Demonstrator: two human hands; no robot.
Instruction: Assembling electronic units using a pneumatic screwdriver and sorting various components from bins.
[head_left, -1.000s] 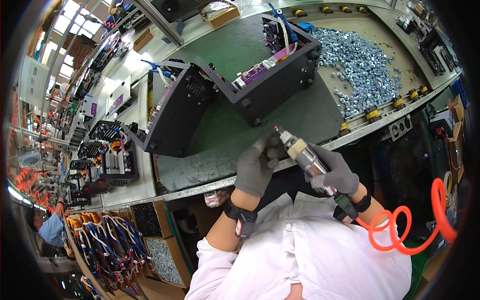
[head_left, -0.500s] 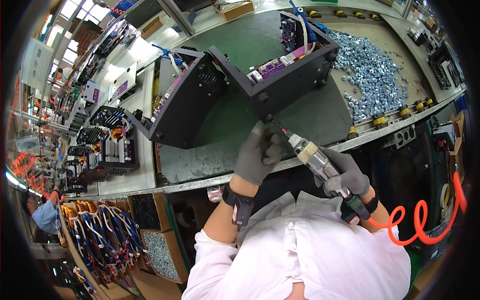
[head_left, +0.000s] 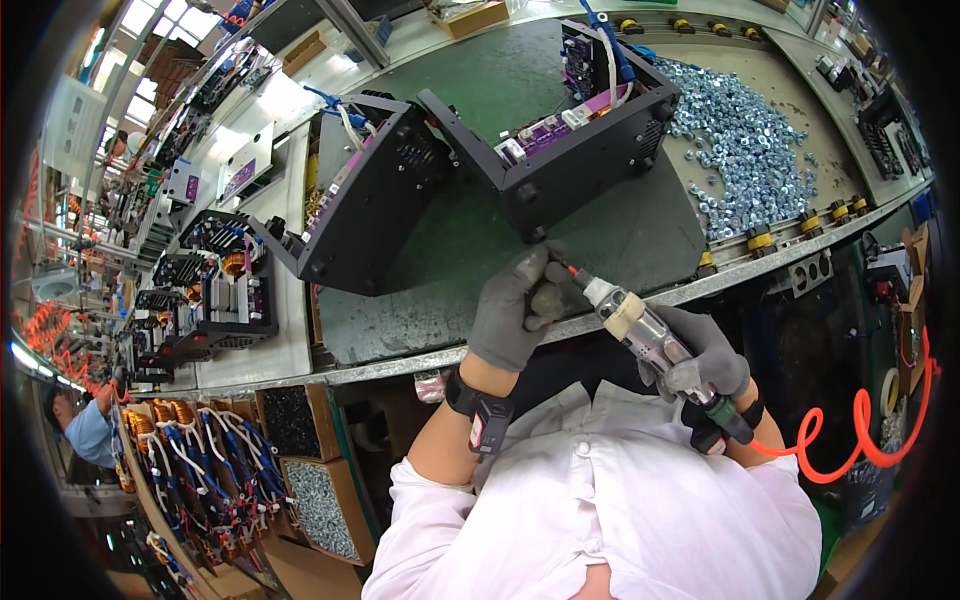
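My right hand (head_left: 712,345), in a grey glove, is wrapped round a pneumatic screwdriver (head_left: 636,322) with a clear body, tilted so its bit points up and to the left. A coiled orange-red air hose (head_left: 812,440) runs from its rear end. At the bit's tip, the gloved fingers of my left hand (head_left: 512,315) are pinched together; whatever they hold there is too small to make out. Just beyond the fingertips stands a black metal casing (head_left: 590,172) with a purple circuit board inside. A second black casing (head_left: 375,215) leans beside it on the left.
Both casings rest on a green mat (head_left: 400,325). Many loose silvery fasteners (head_left: 745,145) lie in a tray on the right. Cartons of small parts (head_left: 322,508) and wire harnesses (head_left: 215,470) stand at lower left. More assemblies (head_left: 210,310) sit on the left bench, near another person's blue sleeve (head_left: 90,435).
My left fingertips have come up to the bit's tip. The screwdriver and my right hand have shifted slightly right and down. The hose coils have swung; the casings stay put.
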